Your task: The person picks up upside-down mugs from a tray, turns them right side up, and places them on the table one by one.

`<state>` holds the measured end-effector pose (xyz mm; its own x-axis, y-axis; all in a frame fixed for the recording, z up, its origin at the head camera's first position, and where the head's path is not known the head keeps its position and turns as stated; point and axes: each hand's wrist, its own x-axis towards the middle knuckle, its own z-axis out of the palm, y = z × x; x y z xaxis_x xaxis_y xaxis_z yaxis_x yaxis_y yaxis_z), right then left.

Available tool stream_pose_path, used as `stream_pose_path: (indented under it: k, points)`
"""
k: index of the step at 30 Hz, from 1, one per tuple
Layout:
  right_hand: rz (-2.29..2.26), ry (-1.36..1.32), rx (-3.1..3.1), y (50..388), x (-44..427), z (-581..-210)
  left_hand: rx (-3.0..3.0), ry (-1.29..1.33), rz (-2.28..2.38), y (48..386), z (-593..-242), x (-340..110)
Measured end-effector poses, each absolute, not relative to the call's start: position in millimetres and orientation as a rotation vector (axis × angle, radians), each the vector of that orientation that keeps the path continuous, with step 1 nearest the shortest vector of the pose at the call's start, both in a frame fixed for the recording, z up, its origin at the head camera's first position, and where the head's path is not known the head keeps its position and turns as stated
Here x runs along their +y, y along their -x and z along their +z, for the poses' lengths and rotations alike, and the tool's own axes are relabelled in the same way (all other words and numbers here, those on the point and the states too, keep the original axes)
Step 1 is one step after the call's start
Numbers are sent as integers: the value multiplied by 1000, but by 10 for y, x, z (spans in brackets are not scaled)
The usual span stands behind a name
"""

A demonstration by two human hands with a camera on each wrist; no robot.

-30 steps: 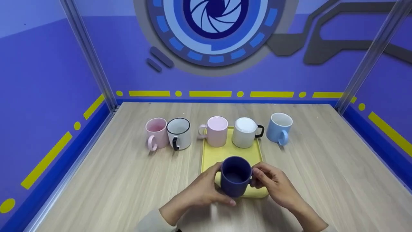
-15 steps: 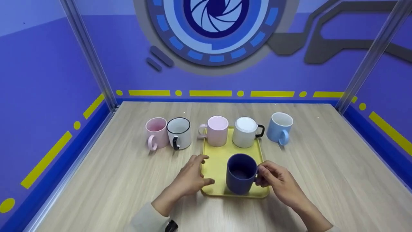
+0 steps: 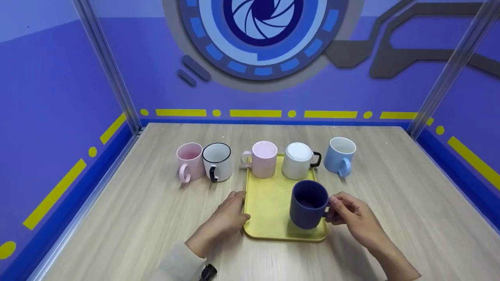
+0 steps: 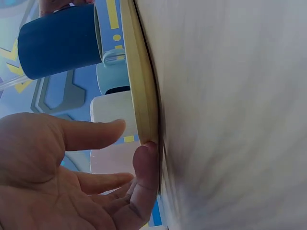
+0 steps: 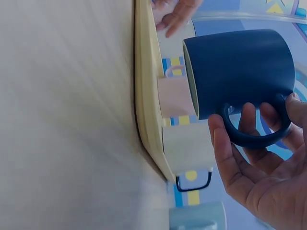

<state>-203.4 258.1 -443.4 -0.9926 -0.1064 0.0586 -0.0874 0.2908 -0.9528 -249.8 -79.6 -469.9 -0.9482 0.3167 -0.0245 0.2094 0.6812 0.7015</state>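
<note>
My right hand (image 3: 357,218) grips the handle of a dark blue mug (image 3: 308,208). The mug is upright, mouth upward, above the right front part of a yellow tray (image 3: 265,210). In the right wrist view a gap shows between the mug's pale base (image 5: 191,81) and the tray, and fingers pass through the handle loop (image 5: 254,136). Beside the tray's left edge is my left hand (image 3: 224,218), its fingers extended. A fingertip (image 4: 145,160) touches the tray's side in the left wrist view.
At the tray's back stand a pink mug (image 3: 263,162) and a white mug (image 3: 295,166), both seemingly upside down. Left of the tray, another pink mug (image 3: 191,162) and a black-rimmed white mug (image 3: 220,168) stand upright. A light blue mug (image 3: 336,160) stands to the right.
My left hand has let go of the dark blue mug and moved left to the tray's edge. My right hand has carried the mug rightward by its handle.
</note>
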Motion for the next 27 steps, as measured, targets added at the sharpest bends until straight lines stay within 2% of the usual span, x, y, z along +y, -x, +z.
stream_pose_path:
  k: [9, 27]
  points:
    - [-1971, -151, 2517, 2044, 2876, -4386, 2739, -483, 1051, 2530, -4741, -808]
    - [-2293, -368, 2162, 2077, 3673, -4337, 2713, -447, 1055, 2532, -4750, -813]
